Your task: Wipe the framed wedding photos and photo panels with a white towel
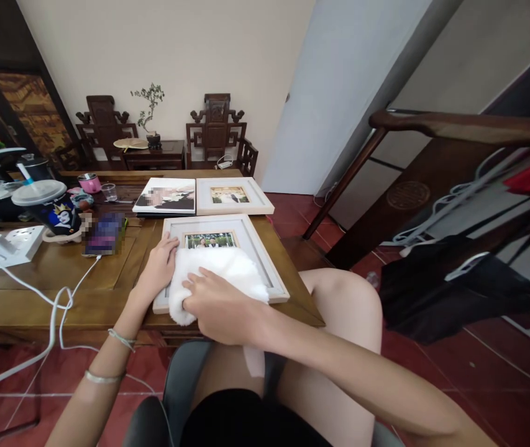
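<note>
A white photo frame (258, 248) lies flat on the wooden table (82, 279) near its front edge. My right hand (220, 307) presses a fluffy white cloth (220, 270) onto the frame's lower part. My left hand (158, 267) rests flat on the frame's left edge, fingers spread, holding it steady. The cloth covers most of the frame's glass; a small photo (210, 240) shows above it.
A second white frame (234, 195) and a photo print (166, 195) lie farther back. A phone (104, 234), lidded cup (50, 208), power strip (6, 245) and white cables (54, 304) sit at left. A dark wooden rack (455, 186) with hanging clothes stands at right.
</note>
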`<state>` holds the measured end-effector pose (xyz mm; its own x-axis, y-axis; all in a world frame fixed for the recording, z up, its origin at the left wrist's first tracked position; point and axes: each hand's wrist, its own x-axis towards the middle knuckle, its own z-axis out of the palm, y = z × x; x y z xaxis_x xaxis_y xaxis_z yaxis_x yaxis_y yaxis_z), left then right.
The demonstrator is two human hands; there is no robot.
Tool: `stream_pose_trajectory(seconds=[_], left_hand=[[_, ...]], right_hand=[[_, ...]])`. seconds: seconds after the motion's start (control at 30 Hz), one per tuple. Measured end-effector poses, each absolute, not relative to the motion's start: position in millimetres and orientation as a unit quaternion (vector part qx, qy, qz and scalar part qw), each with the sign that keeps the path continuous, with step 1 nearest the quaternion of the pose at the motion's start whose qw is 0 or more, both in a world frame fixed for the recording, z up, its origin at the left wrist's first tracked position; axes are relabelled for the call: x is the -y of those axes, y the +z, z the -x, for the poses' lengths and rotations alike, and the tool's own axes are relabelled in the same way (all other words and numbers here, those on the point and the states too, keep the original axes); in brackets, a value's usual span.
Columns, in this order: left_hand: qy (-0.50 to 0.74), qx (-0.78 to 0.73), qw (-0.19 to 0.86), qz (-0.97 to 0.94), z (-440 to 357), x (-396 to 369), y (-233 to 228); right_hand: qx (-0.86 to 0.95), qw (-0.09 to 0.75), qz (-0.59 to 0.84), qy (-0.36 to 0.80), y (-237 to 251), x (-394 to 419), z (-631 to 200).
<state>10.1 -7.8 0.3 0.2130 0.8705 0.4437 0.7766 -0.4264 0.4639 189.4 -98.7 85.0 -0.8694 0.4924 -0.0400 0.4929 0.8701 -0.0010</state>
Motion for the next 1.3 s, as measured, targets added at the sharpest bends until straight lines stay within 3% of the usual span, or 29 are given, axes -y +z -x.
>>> stream_pose_trajectory(seconds=[0.37,0.7,1.07,1.3], left_hand=[[0.31,-0.515,0.061,-0.797,-9.4,4.2,-3.4],[0.295,-0.515,0.049,-0.803,-11.0,7.2,-4.9],[0.277,-0.523,0.084,-0.802,-11.2,6.5,-2.2],[0.257,-0.529,0.079,-0.805,-9.6,7.4,-1.8]], right_hand=[[-0.891,0.112,-0.439,-0.034,109.9,103.4,-285.4],[-0.957,0.012,-0.287,-0.042,86.2,93.8,-214.5],[-0.878,0.05,-0.476,-0.008,90.3,108.7,-303.8],[-0.874,0.021,-0.479,0.074,65.4,41.1,-302.2]])
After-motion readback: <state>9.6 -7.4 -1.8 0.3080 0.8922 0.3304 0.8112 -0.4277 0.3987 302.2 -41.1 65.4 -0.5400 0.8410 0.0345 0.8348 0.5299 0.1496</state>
